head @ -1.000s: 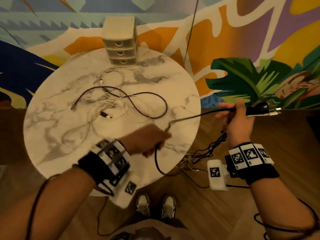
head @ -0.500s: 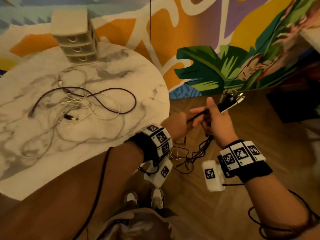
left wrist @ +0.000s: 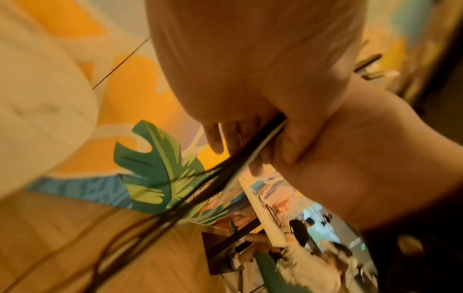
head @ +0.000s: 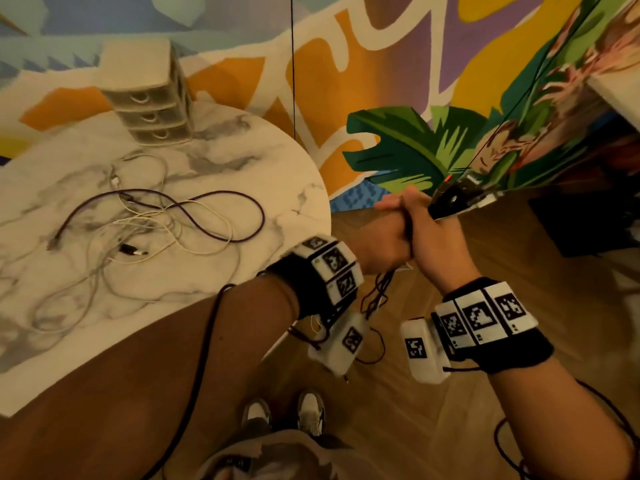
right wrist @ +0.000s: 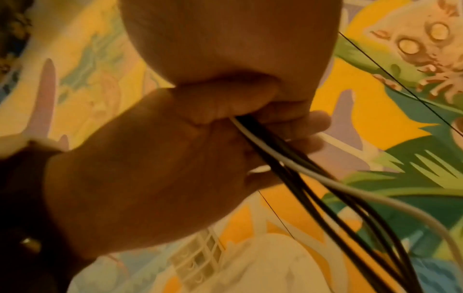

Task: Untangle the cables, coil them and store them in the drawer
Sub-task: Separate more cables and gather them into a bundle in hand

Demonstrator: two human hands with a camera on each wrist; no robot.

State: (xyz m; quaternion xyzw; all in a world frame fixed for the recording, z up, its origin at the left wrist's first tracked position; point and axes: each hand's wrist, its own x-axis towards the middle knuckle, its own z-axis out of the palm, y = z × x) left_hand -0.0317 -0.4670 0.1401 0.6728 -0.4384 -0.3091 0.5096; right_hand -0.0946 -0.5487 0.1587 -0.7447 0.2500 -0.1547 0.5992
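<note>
Both hands meet off the table's right edge. My right hand (head: pixel 433 244) grips a bundle of black and white cables (head: pixel 375 296); its plug ends (head: pixel 453 200) stick out past the fist, and the rest hangs toward the floor. My left hand (head: pixel 384 244) presses against the right one and closes on the same bundle. In the right wrist view, the bundle (right wrist: pixel 275 158) runs out between the two fists. A purple cable (head: pixel 221 216) and thin white cables (head: pixel 166 244) lie tangled on the marble table (head: pixel 277 161). The small drawer unit (head: pixel 152 98) stands at the table's far edge, drawers closed.
A painted mural wall rises behind the table. Wooden floor lies under the hands, and my shoes (head: pixel 284 414) show below. A dark object (head: pixel 581 220) sits on the floor at the right. A thin black line (head: pixel 292 64) hangs down the wall.
My left hand has left the table and come across to the right hand, closing on the bundle there. The slack black cable between them is gathered up. The view has swung right.
</note>
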